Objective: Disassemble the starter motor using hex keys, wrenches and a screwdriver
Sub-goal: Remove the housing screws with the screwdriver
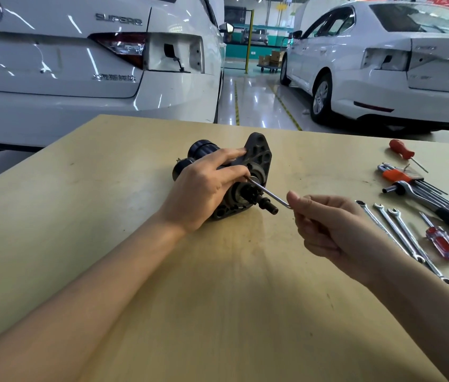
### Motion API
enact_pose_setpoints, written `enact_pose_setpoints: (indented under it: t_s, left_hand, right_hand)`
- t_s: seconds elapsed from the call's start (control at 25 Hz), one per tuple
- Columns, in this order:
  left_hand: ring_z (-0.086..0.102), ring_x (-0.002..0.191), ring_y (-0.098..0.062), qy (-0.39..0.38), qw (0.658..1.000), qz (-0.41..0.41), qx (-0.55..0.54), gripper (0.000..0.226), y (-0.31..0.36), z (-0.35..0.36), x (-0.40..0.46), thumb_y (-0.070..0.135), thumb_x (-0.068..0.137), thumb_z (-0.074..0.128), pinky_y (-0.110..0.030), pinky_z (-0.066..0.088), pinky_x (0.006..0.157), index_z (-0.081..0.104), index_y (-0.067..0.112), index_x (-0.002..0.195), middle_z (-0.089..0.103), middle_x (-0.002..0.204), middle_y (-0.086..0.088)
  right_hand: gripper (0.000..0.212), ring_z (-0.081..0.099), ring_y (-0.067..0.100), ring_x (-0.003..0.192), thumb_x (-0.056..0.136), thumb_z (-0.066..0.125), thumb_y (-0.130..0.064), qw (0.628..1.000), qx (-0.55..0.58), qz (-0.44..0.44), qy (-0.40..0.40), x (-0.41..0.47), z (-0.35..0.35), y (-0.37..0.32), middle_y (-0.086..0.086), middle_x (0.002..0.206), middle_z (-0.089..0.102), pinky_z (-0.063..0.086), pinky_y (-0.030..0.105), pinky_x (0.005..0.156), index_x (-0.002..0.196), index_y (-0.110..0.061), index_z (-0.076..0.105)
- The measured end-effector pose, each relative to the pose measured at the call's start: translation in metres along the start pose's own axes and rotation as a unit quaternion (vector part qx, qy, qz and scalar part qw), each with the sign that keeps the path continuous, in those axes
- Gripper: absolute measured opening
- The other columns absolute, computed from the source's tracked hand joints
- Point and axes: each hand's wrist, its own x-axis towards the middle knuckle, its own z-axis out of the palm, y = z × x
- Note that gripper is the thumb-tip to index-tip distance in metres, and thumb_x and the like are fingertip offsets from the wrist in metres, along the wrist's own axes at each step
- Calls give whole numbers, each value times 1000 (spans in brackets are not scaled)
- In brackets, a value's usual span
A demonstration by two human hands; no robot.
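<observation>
A dark grey starter motor (256,158) lies on its side in the middle of the wooden table (218,299), its mounting flange and pinion shaft facing me. My left hand (204,188) rests over its body and grips it, with the fingertips on the flange. A silver hex key (269,193) runs from the flange face out to my right hand (328,224), which pinches its bent end between thumb and fingers. The key's tip sits by my left index finger; the bolt it meets is hidden.
At the table's right lie a hex key set in an orange holder (399,176), a ratchet wrench (433,205), three combination wrenches (405,238), a red-handled screwdriver (444,242) and an orange-handled screwdriver (402,151). Two white cars (80,64) stand beyond the table.
</observation>
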Motion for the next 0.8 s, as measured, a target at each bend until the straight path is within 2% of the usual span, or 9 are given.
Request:
enact_pose_setpoints:
  t_s: [0.12, 0.24, 0.32, 0.4, 0.44, 0.6, 0.72, 0.8]
  left_hand:
    - [67, 99, -32, -3, 1000, -2, 6, 17, 0, 0, 0, -1, 87, 59, -47, 55, 87, 72, -3, 99, 63, 117, -22]
    - [66, 101, -31, -2, 1000, -8, 15, 16, -1, 1, -1, 1, 87, 63, -47, 54, 89, 73, -3, 98, 63, 118, -21]
    - [66, 102, -30, 1, 1000, -16, 9, 15, -1, 1, -1, 3, 86, 64, -46, 53, 90, 73, -2, 98, 64, 117, -20]
    - [66, 102, -30, 7, 1000, -19, 10, 14, -1, 2, -1, 3, 87, 65, -45, 53, 91, 73, -1, 98, 65, 116, -19]
    - [66, 102, -30, 11, 1000, -20, 12, 14, -1, 2, -1, 4, 87, 65, -45, 52, 91, 73, -1, 97, 65, 115, -18]
    - [66, 100, -28, 24, 999, -25, 11, 14, 1, 3, 1, 5, 87, 65, -42, 52, 90, 72, -1, 97, 66, 112, -17]
    - [66, 99, -27, 29, 999, -26, 4, 13, 0, 3, 1, 5, 88, 64, -41, 52, 90, 72, -1, 96, 67, 110, -17]
    - [65, 98, -27, 31, 999, -29, 3, 13, 1, 2, 1, 5, 87, 65, -40, 52, 91, 73, -1, 96, 67, 109, -17]
  right_hand:
    - [35, 34, 11, 29, 62, 78, -38, 991, -89, -81, 52, -6, 3, -1, 6, 47, 55, 29, 17, 33, 59, -4, 67]
    - [14, 55, 13, 35, 68, 78, -26, 951, -205, -201, 111, -11, 7, 4, 2, 54, 67, 44, 17, 42, 66, -13, 75]
    - [3, 61, 8, 41, 73, 76, -21, 912, -271, -279, 127, -14, 11, 9, -2, 55, 67, 48, 17, 46, 74, -18, 78]
    - [14, 63, 4, 47, 77, 71, -25, 847, -371, -361, 117, -14, 15, 14, -2, 58, 68, 51, 22, 48, 86, -15, 77]
    - [19, 65, 3, 50, 78, 69, -27, 836, -381, -378, 114, -15, 16, 16, -2, 60, 69, 52, 22, 50, 90, -14, 77]
    - [21, 70, 8, 59, 76, 67, -36, 924, -228, -288, 108, -16, 20, 10, -5, 66, 73, 56, 20, 57, 85, -20, 76]
    - [12, 72, 10, 65, 75, 70, -27, 928, -222, -282, 100, -15, 20, 11, -5, 69, 74, 58, 24, 63, 85, -22, 75]
    - [19, 73, 10, 70, 74, 72, -25, 927, -229, -283, 91, -16, 19, 10, -6, 73, 75, 59, 28, 68, 93, -25, 72]
